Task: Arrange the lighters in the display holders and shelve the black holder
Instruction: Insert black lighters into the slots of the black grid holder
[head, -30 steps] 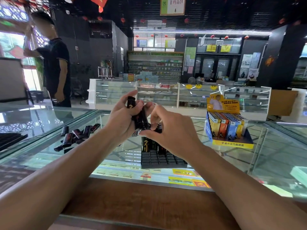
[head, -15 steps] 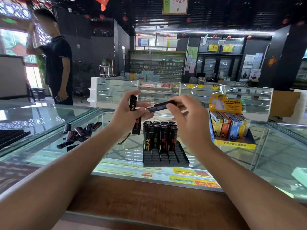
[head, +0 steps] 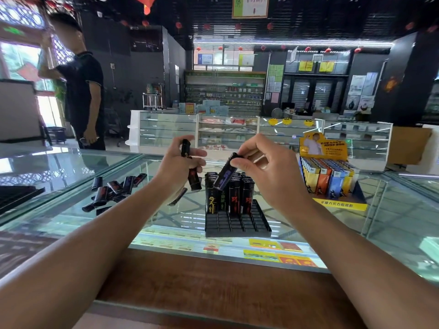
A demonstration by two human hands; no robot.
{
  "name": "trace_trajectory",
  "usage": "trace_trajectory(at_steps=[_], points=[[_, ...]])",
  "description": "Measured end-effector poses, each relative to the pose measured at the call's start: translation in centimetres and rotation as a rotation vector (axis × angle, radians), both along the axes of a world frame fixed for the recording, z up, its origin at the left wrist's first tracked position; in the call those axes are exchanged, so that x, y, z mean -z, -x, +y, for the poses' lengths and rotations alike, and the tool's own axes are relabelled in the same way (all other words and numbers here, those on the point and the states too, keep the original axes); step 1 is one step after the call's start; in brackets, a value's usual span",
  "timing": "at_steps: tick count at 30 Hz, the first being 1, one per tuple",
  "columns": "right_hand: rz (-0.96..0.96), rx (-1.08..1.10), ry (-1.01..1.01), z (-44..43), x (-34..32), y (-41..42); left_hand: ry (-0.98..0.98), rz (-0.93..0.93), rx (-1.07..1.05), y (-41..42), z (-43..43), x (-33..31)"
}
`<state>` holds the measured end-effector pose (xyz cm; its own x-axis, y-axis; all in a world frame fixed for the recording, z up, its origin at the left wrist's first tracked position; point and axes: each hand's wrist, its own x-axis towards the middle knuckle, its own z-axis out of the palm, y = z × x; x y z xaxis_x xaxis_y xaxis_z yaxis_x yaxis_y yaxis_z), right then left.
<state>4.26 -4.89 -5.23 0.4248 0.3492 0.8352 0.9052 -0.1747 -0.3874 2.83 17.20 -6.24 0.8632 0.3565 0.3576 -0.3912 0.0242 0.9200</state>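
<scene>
- Lighter (head: 224, 174) now being placed: slim, black with a purple print, it hangs tilted with its base down, just above the filled rows of the black holder (head: 237, 225).
- It looks light, stiff and glossy, so probably slippery. A pinch across the flat faces near the cap end suits it and leaves the base free to find a slot.
- That is the grip the right hand (head: 268, 172) has: thumb and fingers (head: 240, 165) pinch the upper end.
- Curled around a bunch of spare lighters (head: 194, 182), the left hand (head: 175, 169) holds at least 3, their ends poking out above and below.
- On the glass worktop (head: 392, 210), the black holder carries upright lighters (head: 234, 198) in its back rows; the front slots are bare. It is likely a light plastic tray, top-heavy once loaded, and best lifted low by both side walls.
- A heap of loose lighters (head: 114, 189) lies to the left, well apart.
- At the right stands a yellow display holder (head: 339, 205), packed with coloured lighters.
</scene>
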Motion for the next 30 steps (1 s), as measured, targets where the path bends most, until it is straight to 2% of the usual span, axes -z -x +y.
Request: trace_trajectory(at_steps=[7, 15, 20, 24, 30], points=[[0.032, 0.002, 0.065, -0.2, 0.3, -0.2, 0.005, -0.047, 0.068, 0.0, 0.6, 0.3], [-0.005, 0.117, -0.112, -1.6, -0.6, -1.8, 0.137, -0.039, 0.091, 0.1, 0.8, 0.3], [-0.05, 0.271, -0.011, -3.0, 0.4, -4.0, 0.123, 0.04, 0.04, 0.2, 0.7, 0.5], [0.025, 0.211, 0.101, -3.3, 1.5, -5.0, 0.012, 0.092, -0.029, 0.5, 0.5, 0.5], [0.094, 0.128, 0.195, -3.4, 2.4, -5.4, -0.055, 0.098, -0.049, 0.5, 0.4, 0.7]])
